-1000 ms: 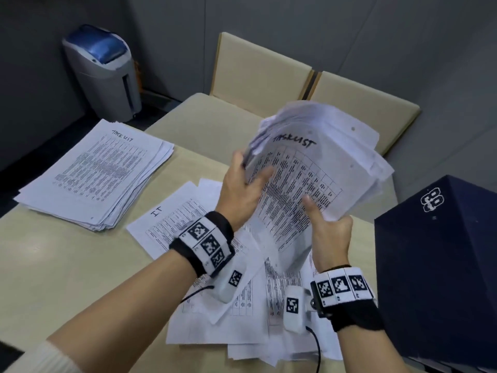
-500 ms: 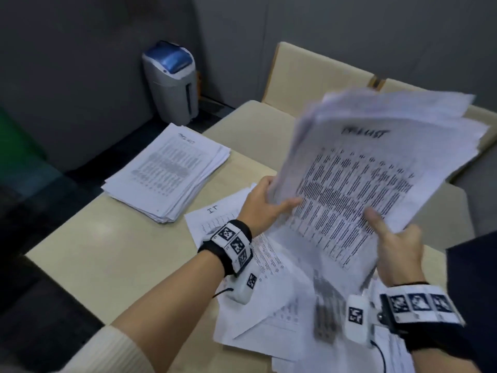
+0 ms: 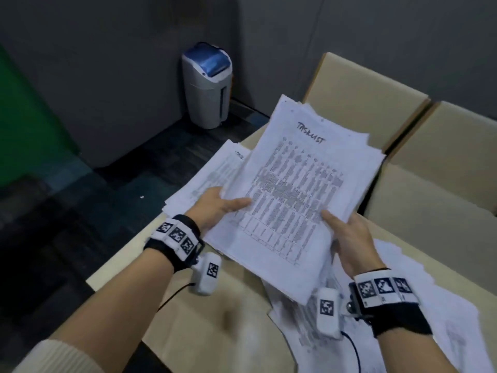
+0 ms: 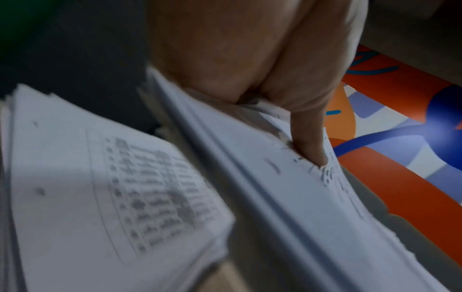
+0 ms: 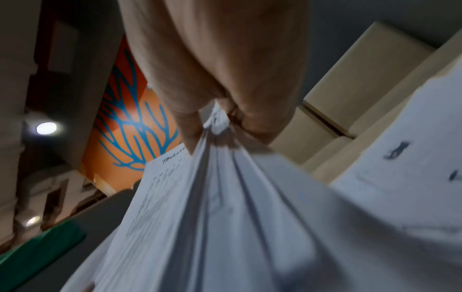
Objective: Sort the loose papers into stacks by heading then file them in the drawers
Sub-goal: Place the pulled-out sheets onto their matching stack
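I hold a thick bundle of printed sheets headed "TASKLIST" (image 3: 295, 189) above the beige table (image 3: 215, 319). My left hand (image 3: 217, 205) grips its left edge, thumb on top, seen close in the left wrist view as the bundle (image 4: 287, 197) under my thumb. My right hand (image 3: 347, 232) pinches the lower right edge; the right wrist view shows the bundle's edge (image 5: 225, 197) between thumb and fingers. Beneath and to the left lies the sorted task list stack (image 3: 204, 181). Loose papers (image 3: 403, 305) lie spread on the table at the right.
Two beige seat backs (image 3: 363, 98) stand beyond the table. A grey bin with a blue lid (image 3: 207, 84) stands on the dark floor in the corner. A green surface (image 3: 29, 125) lies at the left. The table's left edge drops to the floor.
Both hands have carried the bundle left and lowered it over the sorted stack. The view has swung left, and the dark box at the right is out of sight.
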Demonstrator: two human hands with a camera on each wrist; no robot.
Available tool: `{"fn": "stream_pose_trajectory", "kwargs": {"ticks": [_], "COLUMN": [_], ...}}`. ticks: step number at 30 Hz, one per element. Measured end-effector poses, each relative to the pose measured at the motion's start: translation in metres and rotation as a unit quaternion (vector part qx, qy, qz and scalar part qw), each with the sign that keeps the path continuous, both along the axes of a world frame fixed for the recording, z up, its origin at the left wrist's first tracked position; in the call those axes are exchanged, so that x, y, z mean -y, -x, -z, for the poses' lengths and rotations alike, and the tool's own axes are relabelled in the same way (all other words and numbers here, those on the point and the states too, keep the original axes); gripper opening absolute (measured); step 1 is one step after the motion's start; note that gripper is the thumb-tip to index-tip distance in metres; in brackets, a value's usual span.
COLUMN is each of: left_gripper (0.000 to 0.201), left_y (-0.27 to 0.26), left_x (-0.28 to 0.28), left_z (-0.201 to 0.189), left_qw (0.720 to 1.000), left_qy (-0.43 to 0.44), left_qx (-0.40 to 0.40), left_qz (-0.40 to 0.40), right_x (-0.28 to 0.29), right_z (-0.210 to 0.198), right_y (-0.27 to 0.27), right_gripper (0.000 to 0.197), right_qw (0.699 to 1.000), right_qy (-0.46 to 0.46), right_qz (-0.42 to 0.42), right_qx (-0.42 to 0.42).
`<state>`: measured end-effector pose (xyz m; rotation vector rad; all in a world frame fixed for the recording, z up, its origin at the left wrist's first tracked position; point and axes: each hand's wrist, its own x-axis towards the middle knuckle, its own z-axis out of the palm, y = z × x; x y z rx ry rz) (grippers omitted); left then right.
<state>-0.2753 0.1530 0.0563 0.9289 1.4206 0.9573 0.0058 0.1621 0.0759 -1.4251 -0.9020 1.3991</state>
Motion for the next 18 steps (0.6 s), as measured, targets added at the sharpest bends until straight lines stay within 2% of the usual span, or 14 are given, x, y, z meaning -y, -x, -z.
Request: {"fn": "stream_pose_trajectory", "kwargs": {"ticks": [1, 2, 5, 6, 8, 10, 13, 16, 18], "left_gripper": [0.073, 0.073, 0.033, 0.030, 0.034, 0.039, 0.038, 0.058, 0.070], "left_y": [0.020, 0.038, 0.080, 0.092, 0.114, 0.132, 0.147, 0.148, 0.143], "left_x": [-0.007, -0.014, -0.027, -0.032, -0.037, -0.039, -0.034, -0.034, -0.038], "left_z": [0.007, 0.014, 0.021, 0.027, 0.032, 0.043, 0.055, 0.064, 0.069], "left_qw": [1.000, 0.999, 0.993, 0.991, 0.988, 0.983, 0.975, 0.959, 0.943], "left_qy": [0.011, 0.016, 0.003, 0.000, 0.001, 0.039, 0.122, 0.204, 0.220], "left_qx": [-0.002, -0.003, -0.073, -0.096, -0.142, -0.176, -0.171, -0.170, -0.225], "left_qz": [-0.027, -0.050, -0.092, -0.094, -0.068, -0.010, 0.067, 0.101, 0.111], "right_x": [-0.005, -0.009, -0.020, -0.024, -0.029, -0.033, -0.040, -0.049, -0.055], "right_z": [0.009, 0.018, 0.041, 0.047, 0.060, 0.071, 0.084, 0.104, 0.119], "right_y": [0.019, 0.036, 0.082, 0.093, 0.109, 0.117, 0.124, 0.128, 0.129], "right_gripper": [0.031, 0.031, 0.031, 0.029, 0.022, 0.019, 0.019, 0.025, 0.019], "right_qw": [1.000, 1.000, 0.999, 0.998, 0.997, 0.995, 0.993, 0.991, 0.988], "right_qy": [0.012, 0.020, 0.045, 0.053, 0.070, 0.089, 0.109, 0.129, 0.135], "right_qz": [-0.004, -0.001, 0.008, 0.010, 0.020, 0.037, 0.052, 0.039, 0.025], "right_qx": [0.002, -0.004, -0.019, -0.015, -0.011, -0.014, -0.013, 0.020, 0.073]}}
